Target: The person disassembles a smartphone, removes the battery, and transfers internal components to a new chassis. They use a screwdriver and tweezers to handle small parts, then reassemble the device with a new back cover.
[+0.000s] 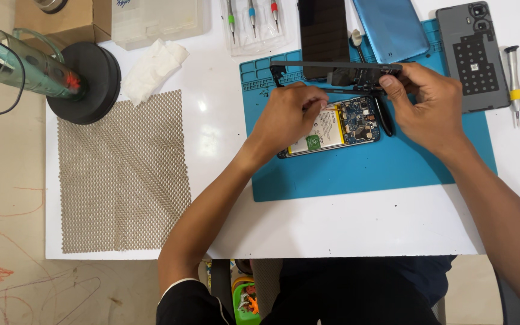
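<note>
Opened phone (332,127) lies on the blue work mat (368,168), approx. mat centre, battery and circuit board exposed, long axis running roughly 8 to 2 o'clock.

Left hand (287,117) rests on the phone's left/battery end, fingers curled down onto it, pressing or pinching at the edge; exact grip can't be told, fingertips hidden. Phone body sticks out from under that hand toward 3 o'clock.

Right hand (428,105) sits at 3 o'clock of the phone, fingers closed on the right end of a thin black frame (332,67). Frame is held up off the mat, nearly level, spanning across at 12 o'clock of the phone, just above the left hand's knuckles. A black pry tool (384,115) lies beside the board end, under the right hand's thumb area.

Around: dark screen panel (323,30) and blue back cover (392,27) at 12 o'clock past the frame; grey phone shell (473,54) at 2 o'clock w/ a screwdriver (514,81) just beside it. Screwdriver set (252,21) at 11 o'clock. Mesh pad (121,171) at 9 o'clock, well apart, w/ white tissue (154,69) and black round base (88,81) beyond it.
</note>
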